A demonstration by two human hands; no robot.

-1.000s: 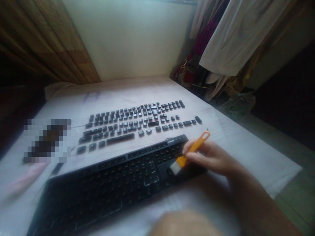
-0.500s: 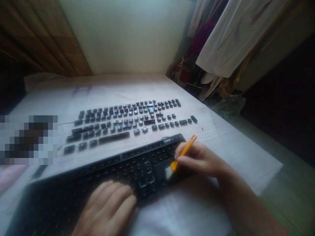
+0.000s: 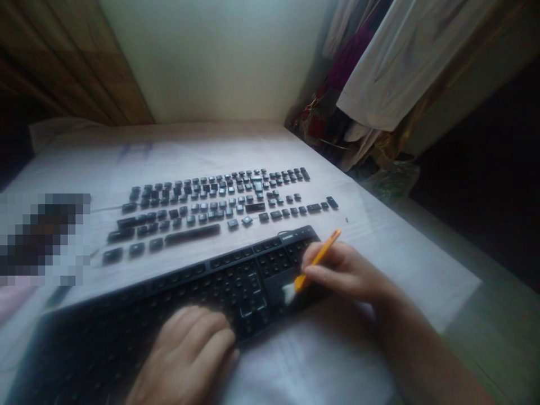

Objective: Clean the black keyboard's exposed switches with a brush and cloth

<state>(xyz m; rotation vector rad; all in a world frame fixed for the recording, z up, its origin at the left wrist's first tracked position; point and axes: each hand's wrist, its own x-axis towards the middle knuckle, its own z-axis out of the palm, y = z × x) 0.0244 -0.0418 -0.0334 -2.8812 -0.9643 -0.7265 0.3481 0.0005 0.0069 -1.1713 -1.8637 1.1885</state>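
A black keyboard frame with its keycaps off lies across the near part of a white sheet. My right hand is closed on a small orange brush; its white bristles touch the frame's right end. My left hand rests fingers-down on the frame's near edge, knuckles bent, holding nothing I can see. Several loose black keycaps lie in rows on the sheet beyond the frame.
The white sheet ends at right over a greenish floor. Hanging clothes and a heap of fabric stand at the back right. A wooden panel is at back left. A blurred-out patch lies at left.
My left hand has come into view and settled on the keyboard frame's near edge. The brush in my right hand has shifted slightly left along the frame's right end.
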